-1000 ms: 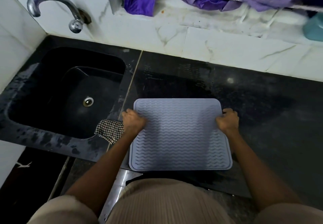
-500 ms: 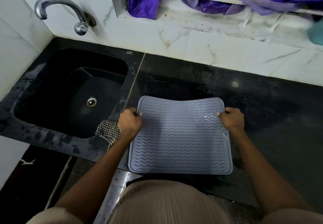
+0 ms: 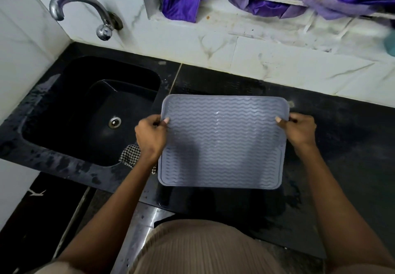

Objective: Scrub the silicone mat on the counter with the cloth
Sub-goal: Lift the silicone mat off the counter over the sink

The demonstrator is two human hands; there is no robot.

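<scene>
- the silicone mat (image 3: 222,143) is grey with wavy ridges and a raised border, and it is held up off the black counter (image 3: 342,145), tilted so that its ridged face looks toward the camera.
- the mat hangs over the counter just right of the sink (image 3: 89,111), with its left edge near the sink's right rim.
- the left hand (image 3: 150,137) grips the mat's left edge near the upper corner; its fingers are closed on the edge with the thumb pressed on the ridged face.
- the right hand (image 3: 299,132) grips the mat's right edge at about the same height, fingers curled behind the edge and the thumb on the front.
- small wet glints show on the middle of the mat's face.
- the cloth (image 3: 130,155), a black and white checked rag, lies on the counter at the sink's near right corner, partly hidden behind the left wrist and forearm; neither hand touches it.
- the counter below and around the mat shows wet patches and smears.
- a curved metal tap (image 3: 85,11) comes out of the white marble wall above the sink's far side, and the sink has a round metal drain (image 3: 114,122) in its floor.
- purple fabric (image 3: 183,2) hangs over a rail at the top of the view.
- a ribbed beige garment (image 3: 203,250) fills the bottom of the view.
</scene>
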